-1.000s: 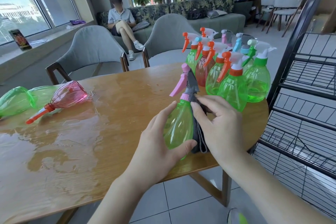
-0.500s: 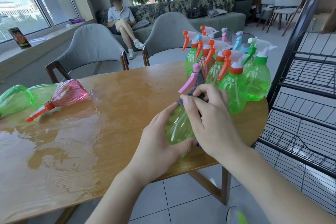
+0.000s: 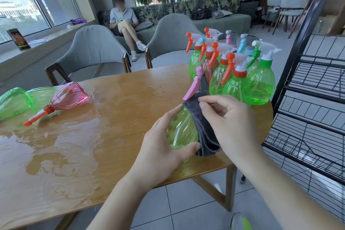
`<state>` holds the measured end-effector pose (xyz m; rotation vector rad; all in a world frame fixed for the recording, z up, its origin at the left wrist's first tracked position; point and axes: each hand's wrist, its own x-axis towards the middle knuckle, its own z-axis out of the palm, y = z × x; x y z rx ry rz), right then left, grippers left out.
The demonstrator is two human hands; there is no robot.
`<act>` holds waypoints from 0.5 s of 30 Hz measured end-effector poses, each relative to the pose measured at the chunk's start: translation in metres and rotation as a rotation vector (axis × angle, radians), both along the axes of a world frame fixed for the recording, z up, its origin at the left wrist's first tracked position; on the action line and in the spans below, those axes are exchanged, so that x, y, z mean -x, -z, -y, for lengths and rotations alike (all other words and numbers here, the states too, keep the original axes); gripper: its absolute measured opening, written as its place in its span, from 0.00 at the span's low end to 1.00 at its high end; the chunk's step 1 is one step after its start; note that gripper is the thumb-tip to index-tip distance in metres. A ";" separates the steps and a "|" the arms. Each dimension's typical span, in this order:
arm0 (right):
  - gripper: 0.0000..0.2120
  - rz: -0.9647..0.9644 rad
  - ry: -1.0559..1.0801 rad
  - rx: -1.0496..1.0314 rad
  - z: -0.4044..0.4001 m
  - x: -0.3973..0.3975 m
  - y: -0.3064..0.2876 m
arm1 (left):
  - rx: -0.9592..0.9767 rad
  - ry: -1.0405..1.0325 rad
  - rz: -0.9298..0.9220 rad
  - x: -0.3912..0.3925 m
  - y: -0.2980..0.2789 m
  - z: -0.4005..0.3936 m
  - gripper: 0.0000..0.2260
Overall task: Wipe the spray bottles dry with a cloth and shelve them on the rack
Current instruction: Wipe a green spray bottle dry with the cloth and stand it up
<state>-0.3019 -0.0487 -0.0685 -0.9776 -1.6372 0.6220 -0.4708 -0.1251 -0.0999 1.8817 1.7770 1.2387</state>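
Wooden worktop (image 3: 115, 87), wet across its left half, in a bright lounge with grey chairs and windows. At its right end stand clustered spray bottles (image 3: 240, 73), next to a black wire rack (image 3: 315, 87) just beyond the edge. Over the near edge, the left hand (image 3: 160, 147) grips a green bottle (image 3: 182, 132), long axis tilted, pink trigger pointing up and away. The right hand (image 3: 231, 119) pinches a grey cloth (image 3: 203, 127) against its side, fingers curled.

Upright bottle cluster (image 3: 240, 73) blocks 12–1 o'clock, hard by rack (image 3: 315, 87) at 2. Wet surface (image 3: 89, 129) open toward 9; bottles lying (image 3: 46, 99) at 10.
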 end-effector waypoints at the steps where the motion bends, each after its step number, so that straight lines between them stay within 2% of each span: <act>1: 0.04 0.002 0.013 -0.005 0.001 0.001 0.001 | -0.005 -0.006 -0.011 -0.001 0.001 -0.001 0.39; 3: 0.03 -0.022 0.040 0.001 0.004 0.003 0.002 | -0.017 -0.020 -0.041 -0.002 0.002 -0.001 0.39; 8: 0.12 -0.020 0.125 0.041 0.004 0.010 -0.002 | 0.001 -0.018 -0.078 -0.006 0.003 0.003 0.42; 11: 0.10 -0.029 0.130 0.059 -0.003 0.012 -0.003 | -0.008 -0.023 -0.073 -0.005 0.005 0.003 0.42; 15: 0.05 -0.180 0.002 0.142 -0.007 0.009 0.005 | 0.003 -0.006 0.031 -0.001 0.002 0.004 0.40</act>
